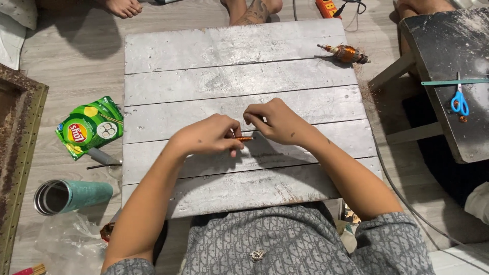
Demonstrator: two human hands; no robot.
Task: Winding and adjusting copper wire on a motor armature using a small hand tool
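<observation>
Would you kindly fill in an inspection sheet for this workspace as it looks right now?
Surface: grey plank board, scuffed, laid over the lap.
Job's things: small copper wire bundle pinched between both hands.
Clutter: wound motor armature at far right corner; green snack bag, teal tumbler on the floor.
Hands: left hand and right hand both grip the bundle.
Cables: grey cable along the floor, right.
Surroundings: blue scissors on a dark side table.

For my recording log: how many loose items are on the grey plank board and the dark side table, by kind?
Small copper wire coil, pinched by left hand and right hand: 1
Copper-wound motor armature: 1
Blue-handled scissors: 1
Teal strip: 1
Total: 4
</observation>
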